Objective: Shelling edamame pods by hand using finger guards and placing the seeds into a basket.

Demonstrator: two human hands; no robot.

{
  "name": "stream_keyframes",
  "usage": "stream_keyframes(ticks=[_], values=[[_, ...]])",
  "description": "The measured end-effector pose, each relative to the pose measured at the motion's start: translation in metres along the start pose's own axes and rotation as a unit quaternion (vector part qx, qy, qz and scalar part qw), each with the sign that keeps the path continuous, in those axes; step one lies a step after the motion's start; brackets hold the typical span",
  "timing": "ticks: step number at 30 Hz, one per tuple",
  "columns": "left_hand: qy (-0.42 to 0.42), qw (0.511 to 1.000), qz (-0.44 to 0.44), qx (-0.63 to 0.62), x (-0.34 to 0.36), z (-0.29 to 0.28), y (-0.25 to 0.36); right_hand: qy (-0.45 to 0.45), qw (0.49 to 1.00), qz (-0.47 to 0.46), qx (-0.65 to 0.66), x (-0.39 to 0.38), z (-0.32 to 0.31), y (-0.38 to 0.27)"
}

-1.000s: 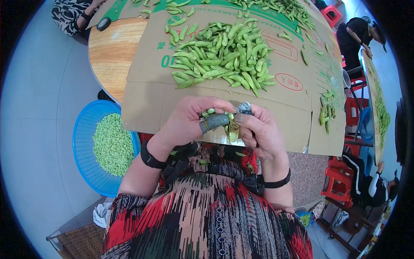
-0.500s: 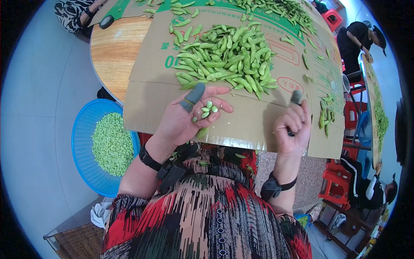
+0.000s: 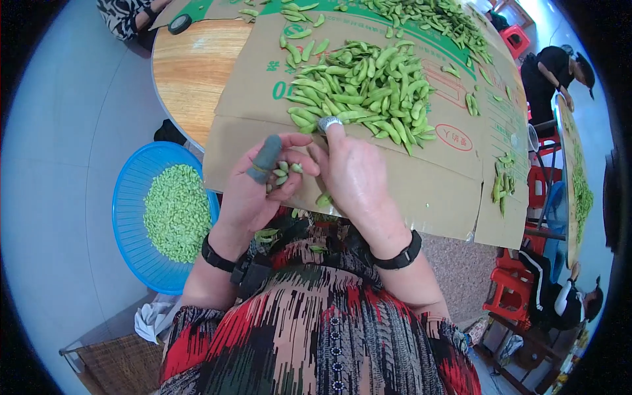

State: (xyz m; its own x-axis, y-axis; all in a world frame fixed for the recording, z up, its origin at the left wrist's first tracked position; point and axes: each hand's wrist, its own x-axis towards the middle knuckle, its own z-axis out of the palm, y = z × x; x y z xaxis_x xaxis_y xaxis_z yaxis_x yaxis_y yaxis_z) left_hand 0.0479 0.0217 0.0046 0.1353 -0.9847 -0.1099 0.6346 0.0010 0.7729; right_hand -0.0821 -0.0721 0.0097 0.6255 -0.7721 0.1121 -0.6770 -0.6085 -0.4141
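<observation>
Several shelled green soybeans (image 3: 281, 174) rest in the curled fingers of my left hand (image 3: 247, 187), above the near edge of the cardboard. A dark grey cover sits on its thumb. My right hand (image 3: 359, 174) is close beside it, back up. The grey-wrapped thumb of this hand is at the near edge of a heap of green soybean pods (image 3: 382, 85); its other fingers are mostly hidden under the hand, so any hold does not show. One pod (image 3: 323, 199) lies near the cardboard's edge below my hands.
Flattened cardboard (image 3: 441, 178) covers much of the wooden table (image 3: 191, 66). A blue basket (image 3: 125, 243) of shelled beans stands at the left. Loose pods (image 3: 503, 184) lie at the right. Other people sit around, with red stools (image 3: 510, 293) at the right.
My right hand has moved left from the right side of the cardboard to beside my left hand. The left hand has shifted slightly left and curled its fingers more around the beans.
</observation>
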Motion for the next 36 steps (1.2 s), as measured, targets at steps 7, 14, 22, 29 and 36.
stream_keyframes(ticks=[7,14,22,29,36], values=[[0.131,0.978,0.078,0.142,-0.035,-0.027,0.023,0.007,0.998,-0.004,0.068,-0.016,-0.024,0.021],[0.300,0.623,-0.030,0.722,-0.088,-0.095,0.061,0.074,0.987,0.122,0.071,-0.037,-0.054,0.072],[0.184,0.648,0.243,0.698,-0.038,-0.026,0.047,0.134,0.941,0.212,-0.227,0.048,-0.102,0.217],[0.101,0.708,0.237,0.658,0.004,-0.001,0.010,0.047,0.890,0.347,-0.292,-0.005,-0.139,0.240],[0.080,0.622,0.237,0.742,0.039,0.005,-0.004,0.076,0.991,0.104,0.023,-0.038,-0.066,0.088]])
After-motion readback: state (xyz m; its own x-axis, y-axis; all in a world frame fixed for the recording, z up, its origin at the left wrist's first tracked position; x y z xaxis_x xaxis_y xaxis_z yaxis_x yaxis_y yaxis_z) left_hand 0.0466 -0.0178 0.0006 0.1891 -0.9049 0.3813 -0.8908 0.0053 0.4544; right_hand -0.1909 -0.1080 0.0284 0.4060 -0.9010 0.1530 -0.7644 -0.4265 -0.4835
